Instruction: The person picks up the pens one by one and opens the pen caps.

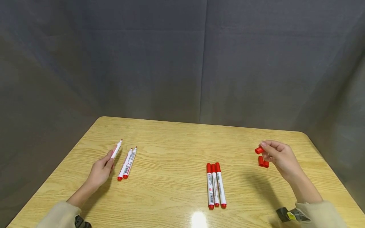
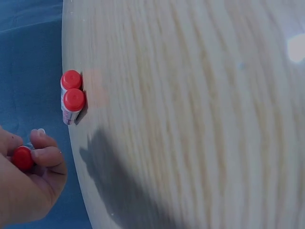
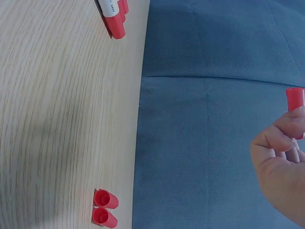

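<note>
In the head view my left hand holds an uncapped marker, white-bodied, its red tip pointing away from me. The red end of that marker shows between the fingers in the left wrist view. Just right of it, two uncapped markers lie side by side on the table. On the far right, my right hand pinches a red marker cap between thumb and fingers, raised over the table. Two more red caps lie together on the wood beneath that hand.
Three capped red markers lie in a row right of the table's middle, caps away from me. The wooden table has rounded far corners. Grey cloth hangs behind it and at both sides.
</note>
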The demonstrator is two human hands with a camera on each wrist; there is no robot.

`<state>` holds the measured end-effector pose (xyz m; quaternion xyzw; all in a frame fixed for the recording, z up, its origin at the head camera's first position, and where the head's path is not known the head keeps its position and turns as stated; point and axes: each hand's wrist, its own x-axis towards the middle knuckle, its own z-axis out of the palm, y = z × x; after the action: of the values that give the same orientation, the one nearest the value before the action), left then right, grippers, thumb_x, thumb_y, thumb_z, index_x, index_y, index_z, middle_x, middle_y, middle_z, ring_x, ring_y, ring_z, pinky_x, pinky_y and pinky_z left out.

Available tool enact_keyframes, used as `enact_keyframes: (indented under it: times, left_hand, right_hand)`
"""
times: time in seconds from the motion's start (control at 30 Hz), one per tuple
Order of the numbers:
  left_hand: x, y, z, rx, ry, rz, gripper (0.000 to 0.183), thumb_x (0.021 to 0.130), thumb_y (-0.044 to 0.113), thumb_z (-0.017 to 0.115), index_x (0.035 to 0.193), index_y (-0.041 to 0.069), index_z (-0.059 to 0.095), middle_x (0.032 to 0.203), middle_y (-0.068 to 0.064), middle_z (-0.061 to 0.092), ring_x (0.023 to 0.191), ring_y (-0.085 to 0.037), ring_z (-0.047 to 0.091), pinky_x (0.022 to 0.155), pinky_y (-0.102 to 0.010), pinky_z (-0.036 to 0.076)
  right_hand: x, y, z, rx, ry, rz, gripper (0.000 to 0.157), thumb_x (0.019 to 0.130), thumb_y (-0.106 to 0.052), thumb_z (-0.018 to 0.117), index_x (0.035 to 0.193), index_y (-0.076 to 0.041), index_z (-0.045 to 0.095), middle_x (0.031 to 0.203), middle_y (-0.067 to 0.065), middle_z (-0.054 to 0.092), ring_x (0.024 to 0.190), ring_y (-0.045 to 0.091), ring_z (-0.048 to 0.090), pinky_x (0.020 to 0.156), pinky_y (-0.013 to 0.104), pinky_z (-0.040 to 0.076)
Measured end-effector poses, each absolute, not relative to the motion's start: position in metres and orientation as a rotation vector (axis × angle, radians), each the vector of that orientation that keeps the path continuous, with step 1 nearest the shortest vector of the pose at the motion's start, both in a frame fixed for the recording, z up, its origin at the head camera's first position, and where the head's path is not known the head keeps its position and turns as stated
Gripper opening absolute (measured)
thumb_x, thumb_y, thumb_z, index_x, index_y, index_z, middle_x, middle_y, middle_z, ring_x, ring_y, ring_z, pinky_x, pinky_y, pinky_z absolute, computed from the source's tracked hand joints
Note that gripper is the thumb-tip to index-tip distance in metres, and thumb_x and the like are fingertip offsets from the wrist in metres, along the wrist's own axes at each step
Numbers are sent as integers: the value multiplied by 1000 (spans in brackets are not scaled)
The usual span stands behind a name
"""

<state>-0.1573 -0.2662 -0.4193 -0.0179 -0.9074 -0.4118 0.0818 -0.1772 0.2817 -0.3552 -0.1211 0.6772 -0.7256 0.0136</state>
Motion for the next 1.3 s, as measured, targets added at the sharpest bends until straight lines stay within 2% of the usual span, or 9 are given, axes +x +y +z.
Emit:
enact_keyframes:
  times: [0.67, 1.13, 1.2, 1.23, 1.3]
  left_hand:
    - [-163, -260, -430, 33, -2849, -1328, 42, 97, 2, 34, 133, -18, 28, 67, -8, 50, 49, -10, 38, 44, -21, 34]
    - [-165, -260, -432, 33, -2919, -1186, 42, 95, 4, 36, 130, -20, 32, 67, -6, 49, 55, -14, 41, 48, -23, 36]
    - [-166, -260, -432, 47, -2934, -1172, 42, 94, 3, 36, 129, -20, 33, 66, -8, 49, 55, -16, 41, 49, -25, 36]
    - [-166, -260, -432, 47, -2944, -1150, 42, 94, 4, 36, 129, -20, 33, 72, -14, 54, 60, -21, 48, 54, -27, 41]
    - [-168, -260, -432, 55, -2964, -1124, 43, 94, 4, 34, 129, -20, 33, 82, -22, 57, 69, -27, 51, 59, -31, 41]
  right_hand:
    - [-172, 287, -353, -417, 2102, -2282, 18, 93, -6, 50, 86, -9, 66, 74, -3, 62, 61, 6, 54, 57, 16, 48]
    - [-171, 289, -354, -345, 2112, -2283, 19, 93, -6, 51, 85, -11, 67, 74, -4, 61, 61, 7, 53, 57, 18, 47]
    - [-170, 290, -355, -334, 2128, -2272, 19, 93, -6, 51, 85, -11, 67, 74, -4, 61, 60, 7, 53, 58, 18, 47]
    - [-170, 291, -355, -331, 2137, -2267, 19, 93, -6, 51, 85, -11, 67, 74, -4, 61, 60, 7, 53, 58, 18, 47]
    - [-170, 292, -356, -329, 2147, -2265, 19, 93, -6, 50, 85, -12, 67, 74, -4, 61, 61, 7, 53, 58, 19, 48]
